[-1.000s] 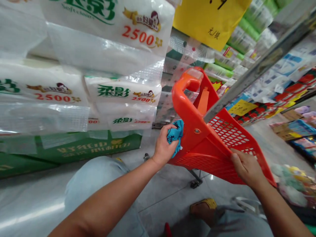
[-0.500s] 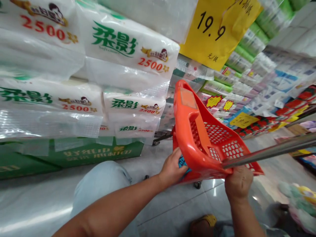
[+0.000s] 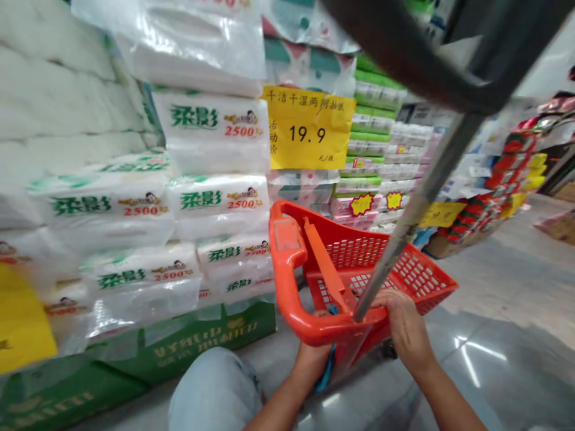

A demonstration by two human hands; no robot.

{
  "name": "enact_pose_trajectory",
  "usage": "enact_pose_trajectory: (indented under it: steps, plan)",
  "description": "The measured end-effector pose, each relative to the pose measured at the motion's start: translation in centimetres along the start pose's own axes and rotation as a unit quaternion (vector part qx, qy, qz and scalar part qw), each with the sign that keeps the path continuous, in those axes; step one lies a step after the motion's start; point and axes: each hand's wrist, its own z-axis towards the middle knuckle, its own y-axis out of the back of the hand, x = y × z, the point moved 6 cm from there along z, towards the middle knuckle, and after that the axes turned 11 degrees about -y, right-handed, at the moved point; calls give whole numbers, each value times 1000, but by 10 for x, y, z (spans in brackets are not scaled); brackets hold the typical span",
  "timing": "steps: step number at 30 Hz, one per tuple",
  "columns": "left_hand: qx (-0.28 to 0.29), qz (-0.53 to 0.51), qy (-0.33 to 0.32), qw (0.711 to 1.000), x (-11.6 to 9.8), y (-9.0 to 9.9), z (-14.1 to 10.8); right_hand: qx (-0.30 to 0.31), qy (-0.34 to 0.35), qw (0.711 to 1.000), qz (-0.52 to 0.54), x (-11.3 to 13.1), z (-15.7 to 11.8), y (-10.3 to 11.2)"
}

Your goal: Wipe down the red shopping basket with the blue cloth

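Observation:
A red plastic shopping basket (image 3: 287,287) on wheels stands tilted in front of me. My left hand (image 3: 313,356) is closed under its near end, wrapped round a blue cloth-like piece (image 3: 327,372) pressed against the basket; its fingertips are partly hidden by the red rim. With my right hand (image 3: 404,326) I grip the basket's right side rim, fingers bent over the edge. Between the hands a metal pole (image 3: 406,221) rises from the near end to a blurred black handle (image 3: 449,78) close to the camera. Inside the basket lies an orange-red bar (image 3: 324,257).
White tissue packs (image 3: 215,197) are stacked high on the left above green cartons (image 3: 188,347). A yellow price sign (image 3: 309,129) hangs beside them. More green-wrapped packs (image 3: 377,123) line the aisle behind the basket. My bent knee (image 3: 215,389) is at lower left, above the grey tiled floor (image 3: 507,317).
The view has turned and drawn back, showing more of the stacks. The pole stands steeper, with its black handle now in sight. My right hand has moved from underneath onto the basket's side rim.

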Motion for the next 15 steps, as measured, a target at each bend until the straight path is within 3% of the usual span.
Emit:
enact_pose_trajectory:
  steps: [5,8,11,15]
  plan:
    - [-46,74,-10,996,-41,19,-5,-10,-13,1000,-4,5,-14,0]
    - [-79,55,-12,995,-61,15,4,-1,-15,1000,-14,11,-23,4]
    - [-110,55,8,992,-61,5,13,4,-3,1000,-22,13,-33,12]
    - [-114,72,39,990,-42,-3,13,17,-29,999,-19,-3,-42,27]
